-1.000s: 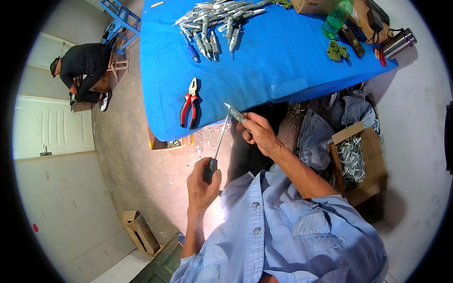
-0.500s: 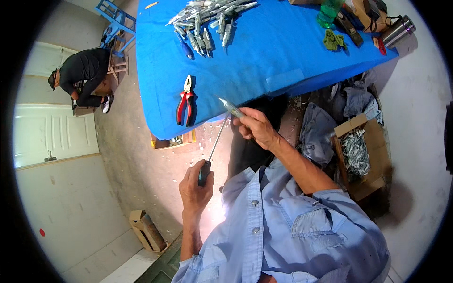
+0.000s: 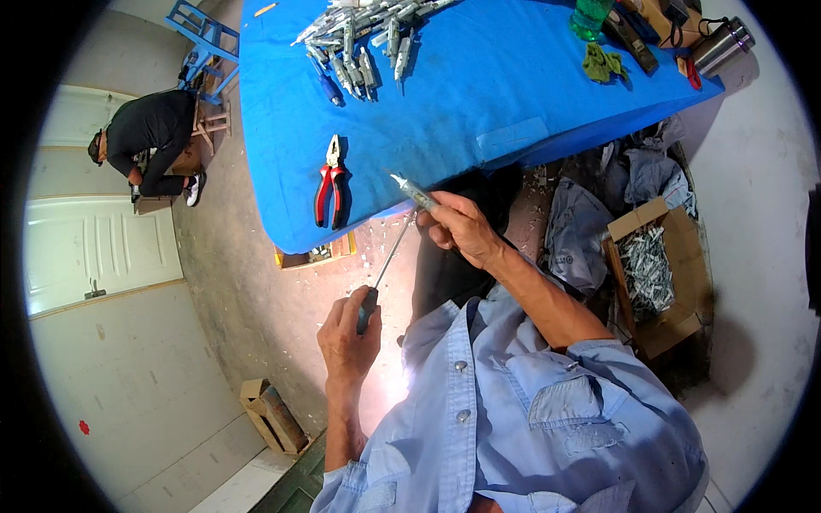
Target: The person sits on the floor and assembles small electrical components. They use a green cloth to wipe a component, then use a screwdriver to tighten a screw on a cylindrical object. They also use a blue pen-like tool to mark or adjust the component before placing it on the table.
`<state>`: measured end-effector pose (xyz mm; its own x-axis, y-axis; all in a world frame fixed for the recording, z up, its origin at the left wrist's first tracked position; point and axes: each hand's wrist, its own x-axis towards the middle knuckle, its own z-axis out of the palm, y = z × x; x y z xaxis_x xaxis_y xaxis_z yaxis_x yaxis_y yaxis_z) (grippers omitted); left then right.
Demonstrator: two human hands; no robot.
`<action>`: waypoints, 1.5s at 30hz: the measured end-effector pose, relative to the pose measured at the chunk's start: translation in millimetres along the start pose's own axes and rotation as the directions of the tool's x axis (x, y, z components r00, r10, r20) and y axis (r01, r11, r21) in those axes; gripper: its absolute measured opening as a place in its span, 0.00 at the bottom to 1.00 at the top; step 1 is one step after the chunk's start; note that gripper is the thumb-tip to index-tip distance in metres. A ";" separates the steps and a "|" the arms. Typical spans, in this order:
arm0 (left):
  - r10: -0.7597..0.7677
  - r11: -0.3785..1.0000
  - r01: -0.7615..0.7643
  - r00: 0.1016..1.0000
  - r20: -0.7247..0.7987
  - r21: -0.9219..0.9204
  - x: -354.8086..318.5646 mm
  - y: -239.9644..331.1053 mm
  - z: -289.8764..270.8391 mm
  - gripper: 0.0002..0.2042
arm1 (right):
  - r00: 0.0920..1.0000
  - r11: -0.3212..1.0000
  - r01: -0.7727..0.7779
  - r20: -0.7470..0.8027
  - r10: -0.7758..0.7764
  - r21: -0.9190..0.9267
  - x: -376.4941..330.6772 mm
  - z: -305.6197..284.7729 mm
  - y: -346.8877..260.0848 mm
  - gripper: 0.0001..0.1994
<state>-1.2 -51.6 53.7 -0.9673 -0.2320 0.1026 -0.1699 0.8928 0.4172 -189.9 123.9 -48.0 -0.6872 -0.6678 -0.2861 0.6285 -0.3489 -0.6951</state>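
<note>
My left hand (image 3: pixel 347 335) is wrapped round the dark handle of a screwdriver (image 3: pixel 393 253). Its thin metal shaft slants up to the lower side of a slim grey-white cylindrical piece (image 3: pixel 413 192) with a pointed white end. My right hand (image 3: pixel 460 229) grips that piece just off the table's front edge; whether the screwdriver tip touches it or goes in, I cannot tell. On the blue-covered table (image 3: pixel 453 111), red-and-black pliers (image 3: pixel 330 184) lie to the left of the piece. Farther back is a pile of similar grey pieces (image 3: pixel 359 43), with a blue-handled tool (image 3: pixel 327 85) beside it.
A green bottle (image 3: pixel 590 19), a green cloth (image 3: pixel 604 63) and a steel flask (image 3: pixel 723 47) occupy the table's far right. An open carton (image 3: pixel 646 269) of grey pieces stands at right, below. Another box (image 3: pixel 315 254) sits under the table edge. At left, a person (image 3: pixel 154 137) sits bent over.
The table and the things on it sit slightly farther left in the picture. My left hand has shifted a little left with the screwdriver; both hands keep their holds.
</note>
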 end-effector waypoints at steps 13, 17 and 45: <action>0.012 1.000 -0.012 1.000 0.008 0.022 1.5 -1.4 -0.5 0.20 | 0.999 0.999 0.031 -0.012 -0.031 -0.023 -0.6 1.1 0.2 0.13; 0.011 1.000 -0.011 1.000 -0.002 0.022 0.4 -1.5 0.6 0.20 | 0.998 0.997 0.062 -0.027 -0.063 -0.047 -1.9 2.1 2.0 0.16; 0.005 1.000 -0.006 1.000 -0.013 -0.005 1.9 -3.2 6.6 0.19 | 0.997 0.996 0.052 -0.058 -0.057 -0.075 -7.1 0.9 2.3 0.20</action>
<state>-3.7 -52.3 46.5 -0.9657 -0.2320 0.1163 -0.1636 0.8921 0.4211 -183.3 127.2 -47.0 -0.7416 -0.6077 -0.2840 0.5627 -0.3332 -0.7566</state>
